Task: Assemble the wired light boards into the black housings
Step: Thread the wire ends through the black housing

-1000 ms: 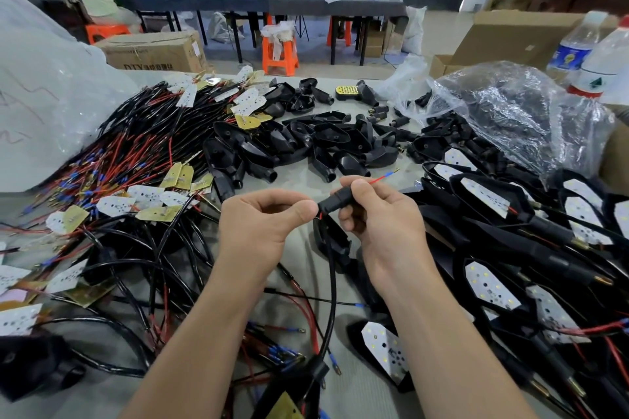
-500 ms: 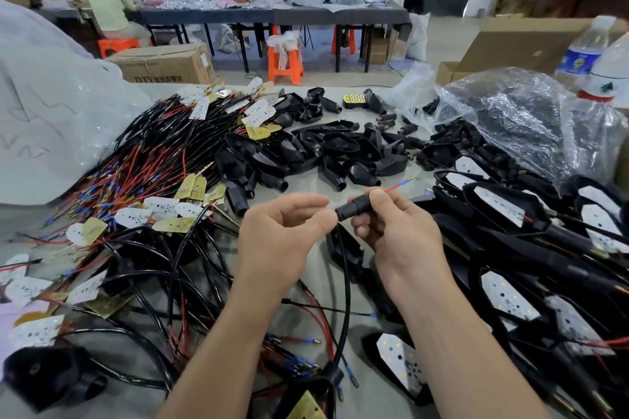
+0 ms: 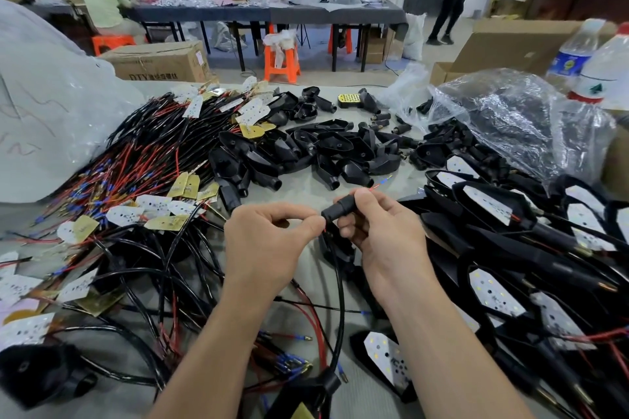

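Note:
My right hand (image 3: 381, 235) grips the round stem of a black housing (image 3: 335, 211) held above the table centre. Red and blue wire tips (image 3: 380, 184) stick out past its far end. My left hand (image 3: 269, 241) pinches the black cable (image 3: 338, 299) right at the stem's near mouth; the cable loops down to a light board at the bottom edge (image 3: 303, 413). The housing's body hangs below my right fingers, partly hidden. Empty black housings (image 3: 306, 150) lie heaped behind my hands. Wired light boards (image 3: 136, 211) pile up on the left.
Finished housings with white boards (image 3: 497, 204) fill the right side. A crinkled plastic bag of parts (image 3: 510, 119) and two bottles (image 3: 578, 61) stand at the back right. A large white bag (image 3: 44, 119) is at the left. People work at a far table.
My hands have kept their hold, with the left fingers staying at the stem's mouth. The camera tilted up a little, so everything sits lower in view.

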The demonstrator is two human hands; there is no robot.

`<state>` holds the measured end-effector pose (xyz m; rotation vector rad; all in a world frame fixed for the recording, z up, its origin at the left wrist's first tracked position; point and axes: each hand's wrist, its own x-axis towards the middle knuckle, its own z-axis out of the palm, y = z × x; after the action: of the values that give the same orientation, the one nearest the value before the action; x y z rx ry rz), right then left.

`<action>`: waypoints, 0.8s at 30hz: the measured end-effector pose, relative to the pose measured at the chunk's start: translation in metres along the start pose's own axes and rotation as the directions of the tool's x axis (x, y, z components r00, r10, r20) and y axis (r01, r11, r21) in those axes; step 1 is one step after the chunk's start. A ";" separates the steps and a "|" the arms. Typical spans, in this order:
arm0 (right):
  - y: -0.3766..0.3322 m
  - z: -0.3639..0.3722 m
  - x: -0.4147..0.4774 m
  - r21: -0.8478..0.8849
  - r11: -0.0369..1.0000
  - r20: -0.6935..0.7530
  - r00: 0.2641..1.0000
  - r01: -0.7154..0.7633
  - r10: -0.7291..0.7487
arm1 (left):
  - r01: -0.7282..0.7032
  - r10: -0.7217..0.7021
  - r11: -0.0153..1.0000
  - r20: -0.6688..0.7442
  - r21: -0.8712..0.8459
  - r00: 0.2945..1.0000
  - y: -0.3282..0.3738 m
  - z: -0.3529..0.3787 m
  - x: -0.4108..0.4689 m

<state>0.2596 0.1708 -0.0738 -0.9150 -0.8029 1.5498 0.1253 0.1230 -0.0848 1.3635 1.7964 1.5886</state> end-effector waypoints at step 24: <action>-0.003 0.002 -0.004 -0.026 0.993 0.071 0.990 -0.117 0.119 | 0.245 -0.115 0.922 0.391 -0.301 0.913 0.006 -0.003 0.001</action>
<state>0.2595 0.1675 -0.0702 -0.9410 -0.8308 1.6879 0.1253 0.1220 -0.0778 1.1906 1.3081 1.3604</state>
